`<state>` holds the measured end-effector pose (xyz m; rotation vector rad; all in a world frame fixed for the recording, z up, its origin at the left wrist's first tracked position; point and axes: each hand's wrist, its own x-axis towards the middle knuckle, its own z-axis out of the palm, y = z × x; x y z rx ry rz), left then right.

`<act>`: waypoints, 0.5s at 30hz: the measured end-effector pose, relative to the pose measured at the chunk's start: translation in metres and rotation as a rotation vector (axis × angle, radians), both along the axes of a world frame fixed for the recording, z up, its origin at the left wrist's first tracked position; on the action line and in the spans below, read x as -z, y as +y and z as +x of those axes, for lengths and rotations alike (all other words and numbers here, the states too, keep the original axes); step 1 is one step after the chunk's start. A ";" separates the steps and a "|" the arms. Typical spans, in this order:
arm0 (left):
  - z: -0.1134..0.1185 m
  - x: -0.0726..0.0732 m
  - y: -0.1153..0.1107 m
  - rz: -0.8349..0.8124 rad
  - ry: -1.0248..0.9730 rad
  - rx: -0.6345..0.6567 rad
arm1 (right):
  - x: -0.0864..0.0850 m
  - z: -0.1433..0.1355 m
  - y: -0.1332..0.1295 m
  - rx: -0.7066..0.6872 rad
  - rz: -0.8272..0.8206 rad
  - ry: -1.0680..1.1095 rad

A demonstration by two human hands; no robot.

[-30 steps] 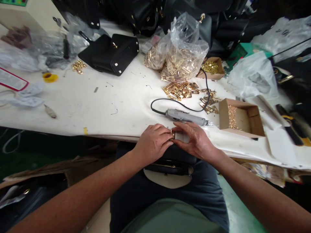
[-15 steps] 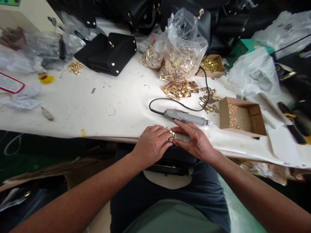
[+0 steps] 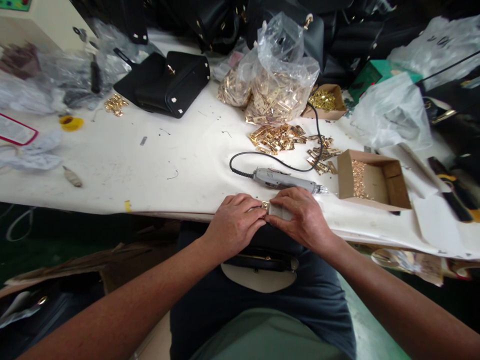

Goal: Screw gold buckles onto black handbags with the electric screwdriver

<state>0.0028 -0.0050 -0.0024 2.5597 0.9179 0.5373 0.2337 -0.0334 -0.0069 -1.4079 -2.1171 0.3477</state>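
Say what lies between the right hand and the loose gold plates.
In the head view, a grey power tool and its black cord lie between them.

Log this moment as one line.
left hand: fingers at gold plate | right hand: fingertips near plate's edge | grey power tool: on table, beyond hands | open box: right of tool, small parts inside

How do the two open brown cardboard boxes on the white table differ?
The nearer box looks larger than the farther box. The nearer box holds copper-coloured pieces toward its left, with bare bottom beside them, while bright gold pieces cover most of the farther box's visible bottom. Both are open-topped and rest on the table.
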 end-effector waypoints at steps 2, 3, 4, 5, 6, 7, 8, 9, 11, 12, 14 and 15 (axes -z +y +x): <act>0.000 0.000 0.000 -0.013 -0.002 -0.005 | 0.000 0.000 0.000 -0.012 -0.012 -0.016; 0.000 -0.001 0.000 -0.023 -0.002 -0.008 | 0.000 0.001 0.000 -0.019 -0.018 -0.016; 0.000 -0.001 0.000 -0.032 -0.002 -0.010 | 0.001 0.000 0.000 -0.023 -0.023 -0.010; 0.000 -0.002 0.000 -0.041 -0.002 -0.012 | 0.001 0.000 0.000 -0.025 -0.028 0.000; 0.000 -0.002 0.000 -0.047 0.000 -0.015 | 0.001 0.000 0.001 -0.025 -0.035 0.011; 0.000 -0.002 0.000 -0.050 0.001 -0.016 | 0.001 0.000 0.001 -0.025 -0.040 0.021; 0.000 -0.002 0.000 -0.050 0.003 -0.017 | 0.001 -0.001 0.001 -0.025 -0.046 0.029; 0.000 -0.002 0.000 -0.049 0.005 -0.017 | 0.001 -0.001 0.001 -0.025 -0.050 0.036; 0.000 -0.002 0.000 -0.045 0.009 -0.019 | 0.000 -0.001 0.001 -0.020 -0.053 0.044; 0.000 -0.002 0.000 -0.041 0.011 -0.020 | 0.000 -0.001 0.001 -0.020 -0.053 0.044; 0.000 -0.002 0.000 -0.031 0.015 -0.021 | -0.001 -0.001 0.001 -0.023 -0.059 0.036; 0.001 -0.003 0.000 -0.027 0.017 -0.021 | -0.001 -0.002 0.001 -0.025 -0.062 0.032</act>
